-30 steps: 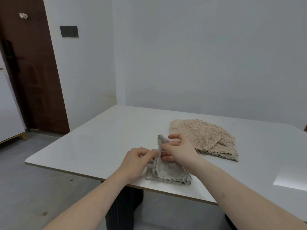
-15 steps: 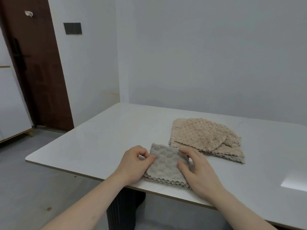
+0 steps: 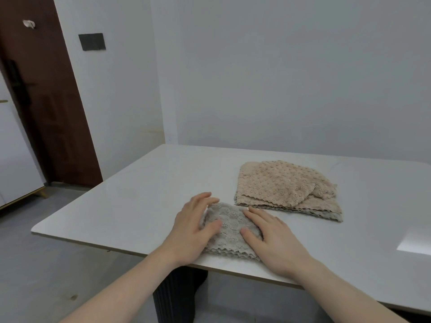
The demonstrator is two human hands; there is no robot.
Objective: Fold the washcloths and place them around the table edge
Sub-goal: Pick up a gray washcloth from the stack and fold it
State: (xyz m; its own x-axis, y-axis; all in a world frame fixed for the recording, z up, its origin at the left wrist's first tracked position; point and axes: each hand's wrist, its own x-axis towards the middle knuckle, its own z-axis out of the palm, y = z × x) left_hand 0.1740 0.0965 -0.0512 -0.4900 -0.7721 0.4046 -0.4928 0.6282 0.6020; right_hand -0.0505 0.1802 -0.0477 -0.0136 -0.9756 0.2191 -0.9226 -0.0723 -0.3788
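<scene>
Pale grey walls meet in a corner behind a white worktop [image 3: 130,201] with rounded corners, seen from the head camera looking forward and down. On the left stands a dark brown door [image 3: 44,94], with a small dark plate [image 3: 92,41] fixed to the wall beside it and a white cabinet [image 3: 16,164] at the far left edge. A dark ribbed pedestal [image 3: 175,297] carries the worktop above a grey floor [image 3: 35,271].

A grey washcloth [image 3: 229,229] lies folded into a small thick square at the near edge of the worktop, its scalloped hems stacked along the side nearest the person. The left hand [image 3: 193,231] rests flat on the left part of this cloth, its fingers straight and spread, the thumb lying across the fabric and the fingertips reaching past the cloth's far corner. The right hand [image 3: 272,236] lies flat on the right part, its fingers straight and close together, pointing toward the far left, the thumb stretched out over the cloth. Neither hand curls round or pinches anything; both press down with open palms.

Just beyond the grey cloth, a little to the right, lies a pile of beige washcloths [image 3: 284,187], loosely heaped and dotted in texture, with greyish scalloped hems showing along its near side. Its near-left corner lies just beside the right hand's fingertips. A bright patch of light [image 3: 414,243] falls on the worktop at the right edge.
</scene>
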